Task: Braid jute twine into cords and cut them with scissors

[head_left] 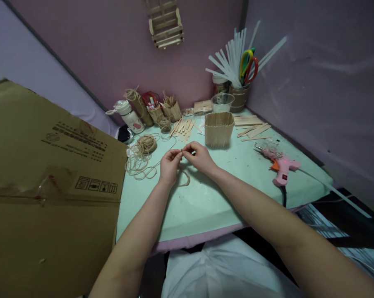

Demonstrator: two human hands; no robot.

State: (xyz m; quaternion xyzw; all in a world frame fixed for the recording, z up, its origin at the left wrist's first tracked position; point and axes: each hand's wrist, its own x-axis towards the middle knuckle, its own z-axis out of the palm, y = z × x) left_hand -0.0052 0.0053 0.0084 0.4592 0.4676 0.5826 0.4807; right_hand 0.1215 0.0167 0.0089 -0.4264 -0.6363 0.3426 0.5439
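Note:
Over the middle of the pale green table (pixel 205 207), my left hand (pixel 169 165) and my right hand (pixel 199 156) meet fingertip to fingertip. Both pinch a strand of tan twine (pixel 184 179), which loops down onto the table under my hands. From there the strand trails left to a loose tangle and a wound ball of twine (pixel 146 144). Just behind my right hand stands a small box of wooden craft sticks (pixel 219 129).
A pink glue gun (pixel 280 165) lies at the right, its cord running over the edge. Loose craft sticks (pixel 183 127), stick holders, a white bottle (pixel 129 116), a clear cup (pixel 222 102) and a jar with scissors (pixel 239 97) line the back. A large cardboard sheet (pixel 50 174) stands on the left.

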